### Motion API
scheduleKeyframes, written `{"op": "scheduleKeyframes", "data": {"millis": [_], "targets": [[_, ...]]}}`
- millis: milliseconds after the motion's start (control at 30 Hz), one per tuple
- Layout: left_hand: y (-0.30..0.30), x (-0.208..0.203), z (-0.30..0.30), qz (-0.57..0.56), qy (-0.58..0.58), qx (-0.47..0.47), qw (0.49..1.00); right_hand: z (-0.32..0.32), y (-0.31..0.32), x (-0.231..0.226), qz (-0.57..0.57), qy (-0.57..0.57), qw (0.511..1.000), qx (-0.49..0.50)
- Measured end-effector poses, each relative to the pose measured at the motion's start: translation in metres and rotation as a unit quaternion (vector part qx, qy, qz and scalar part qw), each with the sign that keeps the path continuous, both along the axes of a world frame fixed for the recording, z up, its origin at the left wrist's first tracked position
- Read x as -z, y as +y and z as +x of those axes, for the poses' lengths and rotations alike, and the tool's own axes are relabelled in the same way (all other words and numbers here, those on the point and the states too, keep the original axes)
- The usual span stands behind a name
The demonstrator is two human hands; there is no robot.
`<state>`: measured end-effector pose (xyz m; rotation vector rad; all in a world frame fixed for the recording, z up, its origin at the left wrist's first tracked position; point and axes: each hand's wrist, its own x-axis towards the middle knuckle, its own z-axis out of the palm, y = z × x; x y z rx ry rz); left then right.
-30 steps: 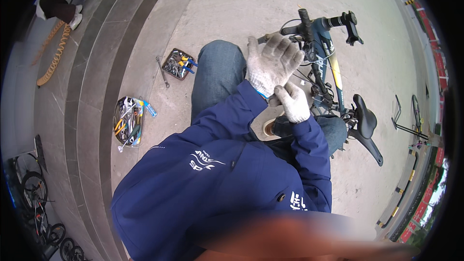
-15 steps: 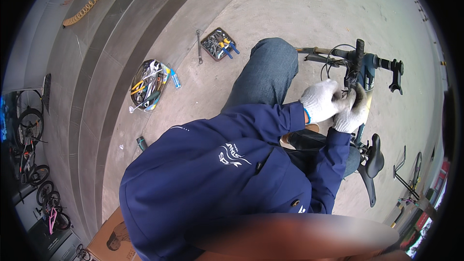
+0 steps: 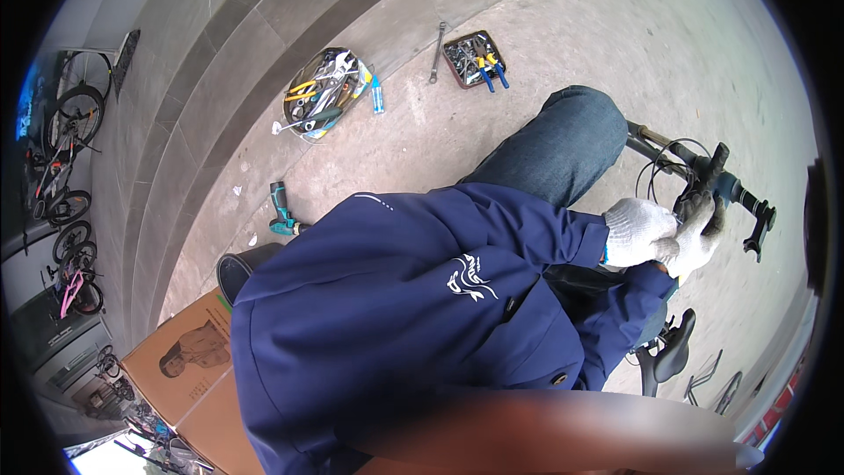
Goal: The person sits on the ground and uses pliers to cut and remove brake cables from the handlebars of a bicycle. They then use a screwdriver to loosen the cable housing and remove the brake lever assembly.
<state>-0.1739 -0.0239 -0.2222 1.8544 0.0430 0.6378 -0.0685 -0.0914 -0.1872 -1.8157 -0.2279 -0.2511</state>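
Note:
Both my hands wear white knitted gloves with greyed fingers and meet at the front of a dark teal bicycle (image 3: 726, 183). My left hand (image 3: 640, 233) is closed with bent fingers, its fingertips tucked against the right glove. My right hand (image 3: 690, 244) curls up just below the black handlebar (image 3: 716, 164), fingers closed. What either hand grips is hidden by the gloves. Thin black cables (image 3: 655, 178) loop beside the handlebar. The black saddle (image 3: 675, 347) shows lower down, beyond my right sleeve.
On the concrete lie a bin of hand tools (image 3: 327, 92), a blue tube (image 3: 377, 95), a wrench (image 3: 437, 53), a tray of small parts with pliers (image 3: 475, 60) and a teal cordless drill (image 3: 280, 208). A dark bucket (image 3: 236, 274) and cardboard box (image 3: 189, 369) stand behind. Curved steps (image 3: 202, 114) run left.
My view has swung, so the tools and bicycle sit further right in it. More of the drill, the bucket and the box shows. My gloved hands remain together by the handlebar.

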Motion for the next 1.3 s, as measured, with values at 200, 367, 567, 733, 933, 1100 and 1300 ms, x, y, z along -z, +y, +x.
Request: {"op": "scheduleKeyframes", "data": {"millis": [200, 367, 567, 733, 933, 1100, 1300], "targets": [[0.023, -0.034, -0.025, 0.05, -0.008, 0.06, 0.997, 0.008, 0.006, -0.026, 0.172, 0.026, 0.983, -0.056], [0.111, -0.051, -0.059, -0.151, -0.16, -0.044, 0.974, 0.009, -0.03, -0.041, 0.13, -0.049, 0.99, -0.025], [0.297, 0.103, -0.192, 0.051, 0.145, -0.364, 0.919, 0.017, -0.12, -0.064, -0.018, 0.025, 0.992, 0.124], [0.425, 0.236, -0.376, 0.12, 0.422, -0.478, 0.761, 0.021, -0.194, -0.034, -0.037, 0.118, 0.978, 0.17], [0.501, 0.304, -0.483, 0.181, 0.51, -0.403, 0.738, 0.031, -0.273, 0.011, -0.092, 0.253, 0.954, 0.135], [0.531, 0.338, -0.492, 0.228, 0.69, -0.373, 0.576, 0.032, -0.324, 0.03, -0.19, 0.242, 0.938, 0.162], [0.52, 0.335, -0.5, 0.258, 0.727, -0.348, 0.532, 0.017, -0.325, 0.03, -0.249, 0.22, 0.927, 0.176]]}}
